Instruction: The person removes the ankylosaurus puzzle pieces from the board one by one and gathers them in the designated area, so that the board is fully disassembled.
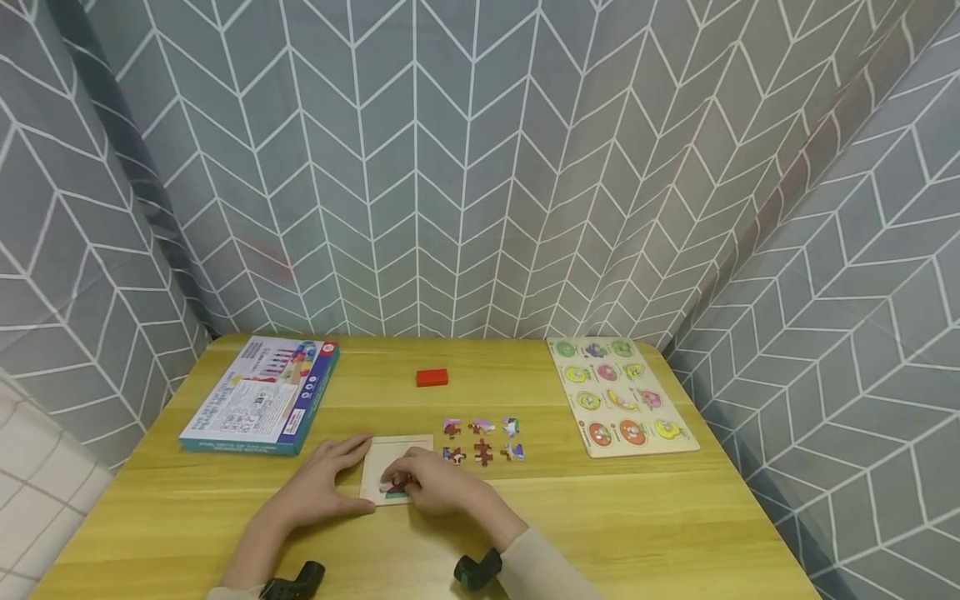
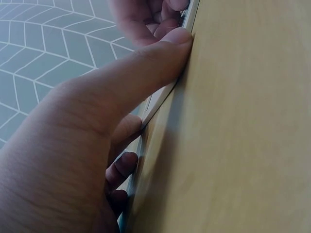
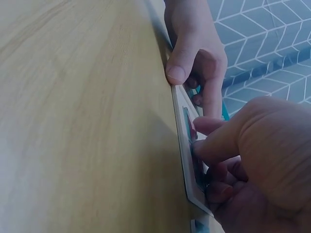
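A small pale wooden puzzle tray [image 1: 378, 457] lies flat on the table in front of me. My left hand [image 1: 318, 486] holds its left side, thumb at the near corner and forefinger at the far one. The right hand [image 1: 441, 485] is over the tray's near right part, its curled fingers pinching a brown jigsaw piece [image 1: 395, 486] low in the recess. Green shows along the tray's near edge under that piece. In the right wrist view the fingertips [image 3: 201, 150] are right at the picture surface, and they hide much of the piece.
Several loose jigsaw pieces [image 1: 482, 452] lie in two rows right of the tray. Behind them is a red block [image 1: 432, 378]. A flat puzzle box [image 1: 255, 400] stands at the back left, and a wooden fruit board [image 1: 600, 375] lies at the right. Patterned curtains [image 1: 450, 208] hang behind the table.
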The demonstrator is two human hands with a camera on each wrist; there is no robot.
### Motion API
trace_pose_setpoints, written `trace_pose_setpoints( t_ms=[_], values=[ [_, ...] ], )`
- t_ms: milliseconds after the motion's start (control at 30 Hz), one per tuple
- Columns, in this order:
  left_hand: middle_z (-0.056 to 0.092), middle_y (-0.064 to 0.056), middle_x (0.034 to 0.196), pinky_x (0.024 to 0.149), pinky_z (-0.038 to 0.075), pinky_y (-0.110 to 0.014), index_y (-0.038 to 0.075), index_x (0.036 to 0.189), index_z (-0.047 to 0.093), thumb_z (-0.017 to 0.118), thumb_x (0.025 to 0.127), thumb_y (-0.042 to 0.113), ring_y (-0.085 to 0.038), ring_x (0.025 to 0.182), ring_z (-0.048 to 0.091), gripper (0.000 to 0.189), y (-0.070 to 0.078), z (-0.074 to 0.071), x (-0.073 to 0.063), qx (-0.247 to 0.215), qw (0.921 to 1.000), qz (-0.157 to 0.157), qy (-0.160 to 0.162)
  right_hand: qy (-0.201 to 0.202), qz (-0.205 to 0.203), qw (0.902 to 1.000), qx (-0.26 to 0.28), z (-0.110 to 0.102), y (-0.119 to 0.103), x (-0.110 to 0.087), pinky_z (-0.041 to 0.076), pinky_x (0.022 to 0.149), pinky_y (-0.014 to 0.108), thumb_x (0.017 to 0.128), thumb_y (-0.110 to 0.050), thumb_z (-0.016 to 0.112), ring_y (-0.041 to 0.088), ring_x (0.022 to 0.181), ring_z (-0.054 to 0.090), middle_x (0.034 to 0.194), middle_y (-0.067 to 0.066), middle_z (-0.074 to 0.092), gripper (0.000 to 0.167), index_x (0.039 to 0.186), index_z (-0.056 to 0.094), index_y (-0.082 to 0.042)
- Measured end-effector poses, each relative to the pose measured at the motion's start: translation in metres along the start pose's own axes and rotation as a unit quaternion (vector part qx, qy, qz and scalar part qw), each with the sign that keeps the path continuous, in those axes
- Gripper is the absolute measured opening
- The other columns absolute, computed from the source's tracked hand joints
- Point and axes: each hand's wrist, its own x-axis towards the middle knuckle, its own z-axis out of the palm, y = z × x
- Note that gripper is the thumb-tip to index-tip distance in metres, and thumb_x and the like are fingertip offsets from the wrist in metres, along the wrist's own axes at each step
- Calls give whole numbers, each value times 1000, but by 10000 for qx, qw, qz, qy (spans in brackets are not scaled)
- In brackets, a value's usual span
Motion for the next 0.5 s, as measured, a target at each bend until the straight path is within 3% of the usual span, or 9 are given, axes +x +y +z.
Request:
trace_pose_setpoints(
  t_ms=[200,500],
  values=[
    [47,-8,165,104,46,-57,13,159,51,89,73,66,-24,121,47,109,0,0,0,-9,10000,-25,-18,35,118,9993,344,2,5,-1,49,86,18,102,3,59,0,94,52,110,-5,59,35,128,71,-18],
    [48,-9,164,102,47,-55,12,158,52,90,72,66,-21,117,48,109,-1,1,0,50,10000,43,56,132,-121,9994,311,5,14,-2,47,86,16,98,-8,72,-1,93,51,106,-9,58,35,131,70,-20]
  ],
)
